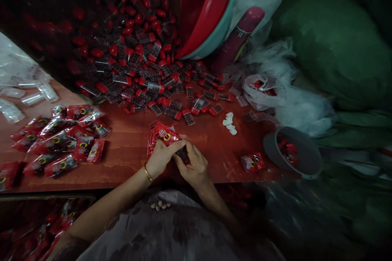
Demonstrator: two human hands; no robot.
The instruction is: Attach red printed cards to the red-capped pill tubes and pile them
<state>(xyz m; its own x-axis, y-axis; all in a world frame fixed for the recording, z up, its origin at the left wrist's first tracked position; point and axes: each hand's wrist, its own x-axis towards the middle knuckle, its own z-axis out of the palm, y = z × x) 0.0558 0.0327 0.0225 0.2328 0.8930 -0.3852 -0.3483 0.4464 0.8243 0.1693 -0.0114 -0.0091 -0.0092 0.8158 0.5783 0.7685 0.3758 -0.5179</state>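
Note:
Both my hands meet over the table's front part, around one red printed packet point(167, 133). My left hand point(161, 157), with a gold bangle at the wrist, pinches it from the left. The fingers of my right hand point(194, 165) are closed round its dark lower end, partly hidden by the fingers. Under and left of it lies a stack of flat red wrappers point(151, 143). Beyond my hands spreads a large heap of small clear containers point(154, 86) with red caps and dark contents. A group of filled red packets point(58, 140) lies to the left.
Small white pieces point(229, 123) and a single red packet point(252, 162) lie right of my hands, near a grey tub point(292, 153) with red items inside. Red and teal basins point(208, 12), a maroon bottle point(235, 36) and plastic bags point(303, 106) stand behind. An open box point(45, 197) is below left.

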